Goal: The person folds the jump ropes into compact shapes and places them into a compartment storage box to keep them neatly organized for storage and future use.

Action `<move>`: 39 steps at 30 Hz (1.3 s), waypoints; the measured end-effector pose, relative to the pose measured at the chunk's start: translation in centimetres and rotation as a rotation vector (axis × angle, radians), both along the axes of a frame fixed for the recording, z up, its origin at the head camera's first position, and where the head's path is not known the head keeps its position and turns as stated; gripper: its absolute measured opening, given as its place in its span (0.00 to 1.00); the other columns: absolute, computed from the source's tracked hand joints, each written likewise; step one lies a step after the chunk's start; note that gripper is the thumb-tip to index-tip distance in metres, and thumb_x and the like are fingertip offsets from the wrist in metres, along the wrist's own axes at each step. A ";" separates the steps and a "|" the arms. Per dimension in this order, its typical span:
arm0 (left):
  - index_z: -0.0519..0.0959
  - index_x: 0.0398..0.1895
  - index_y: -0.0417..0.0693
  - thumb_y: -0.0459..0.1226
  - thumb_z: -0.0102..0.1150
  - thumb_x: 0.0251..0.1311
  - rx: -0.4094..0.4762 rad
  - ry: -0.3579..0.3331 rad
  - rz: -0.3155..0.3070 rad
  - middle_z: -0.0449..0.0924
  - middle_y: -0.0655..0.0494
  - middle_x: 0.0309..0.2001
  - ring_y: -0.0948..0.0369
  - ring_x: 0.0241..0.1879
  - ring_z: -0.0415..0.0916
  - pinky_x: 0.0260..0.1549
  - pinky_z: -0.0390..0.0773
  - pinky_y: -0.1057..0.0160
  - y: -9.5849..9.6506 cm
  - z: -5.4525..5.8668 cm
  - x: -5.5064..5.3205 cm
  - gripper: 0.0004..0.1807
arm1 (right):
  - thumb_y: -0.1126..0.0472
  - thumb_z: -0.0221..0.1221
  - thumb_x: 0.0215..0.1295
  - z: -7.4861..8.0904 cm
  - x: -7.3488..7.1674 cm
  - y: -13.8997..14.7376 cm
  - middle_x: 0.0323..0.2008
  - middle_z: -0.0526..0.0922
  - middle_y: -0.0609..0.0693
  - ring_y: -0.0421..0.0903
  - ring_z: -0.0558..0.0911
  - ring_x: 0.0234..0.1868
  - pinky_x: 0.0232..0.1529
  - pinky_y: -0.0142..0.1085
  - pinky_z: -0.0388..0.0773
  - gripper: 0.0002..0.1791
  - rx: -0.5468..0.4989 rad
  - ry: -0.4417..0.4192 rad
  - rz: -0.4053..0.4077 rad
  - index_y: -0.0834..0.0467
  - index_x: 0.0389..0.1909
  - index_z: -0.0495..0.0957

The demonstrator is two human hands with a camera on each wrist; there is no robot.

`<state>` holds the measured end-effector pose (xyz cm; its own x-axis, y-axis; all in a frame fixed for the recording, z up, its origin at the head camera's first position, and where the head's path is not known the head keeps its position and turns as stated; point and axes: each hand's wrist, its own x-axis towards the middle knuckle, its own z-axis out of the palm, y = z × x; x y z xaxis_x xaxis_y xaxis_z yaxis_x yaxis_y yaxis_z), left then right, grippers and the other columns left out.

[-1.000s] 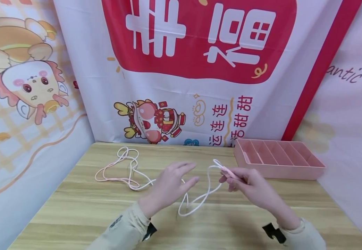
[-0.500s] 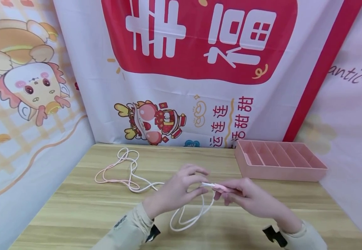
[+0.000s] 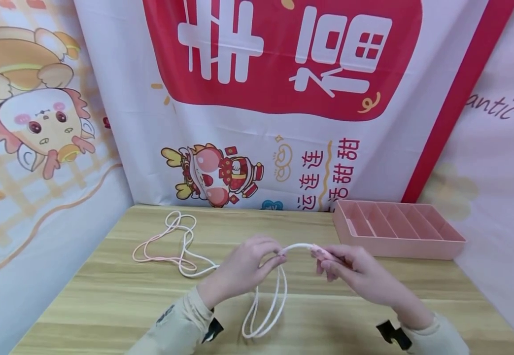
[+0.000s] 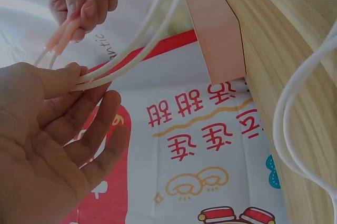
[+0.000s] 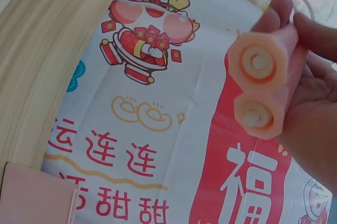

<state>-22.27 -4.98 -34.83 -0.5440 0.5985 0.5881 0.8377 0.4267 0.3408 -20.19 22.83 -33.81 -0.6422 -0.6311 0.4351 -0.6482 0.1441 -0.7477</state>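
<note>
A jump rope has two pink handles (image 3: 322,253) and a cord that runs from white to pink. My right hand (image 3: 359,270) grips both handles side by side; their hollow ends (image 5: 258,63) face the camera in the right wrist view. My left hand (image 3: 241,268) pinches two white strands between thumb and index finger, a short way from the handles. Its other fingers are loosely spread in the left wrist view. Between the hands the cord (image 3: 298,245) arches slightly. Below the left hand it hangs in a long loop. The pink stretch (image 3: 154,259) lies tangled on the table at left.
A pink box (image 3: 405,246) with several narrow compartments stands at the back right of the wooden table (image 3: 106,305). Printed cloth (image 3: 239,123) hangs behind the table and along both sides.
The left hand came to the cord beside the handles and now pinches it. The right hand dipped, then rose again, keeping the handles. The loop near the left hand now hangs more narrowly.
</note>
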 end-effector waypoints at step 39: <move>0.79 0.32 0.47 0.34 0.48 0.75 0.319 -0.330 0.069 0.77 0.64 0.21 0.69 0.20 0.75 0.23 0.78 0.66 1.9 -1.4 1.0 0.12 | 0.57 0.51 0.77 -0.6 0.5 -2.6 0.37 0.78 0.66 0.53 0.80 0.36 0.36 0.41 0.83 0.17 -0.312 -0.308 -0.343 0.61 0.59 0.73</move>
<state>-21.31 -3.04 -36.19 -0.7652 0.3716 0.5257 0.6358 0.3079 0.7078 -19.64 20.25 -34.39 -0.9152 -0.2351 0.3272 -0.3475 0.0497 -0.9364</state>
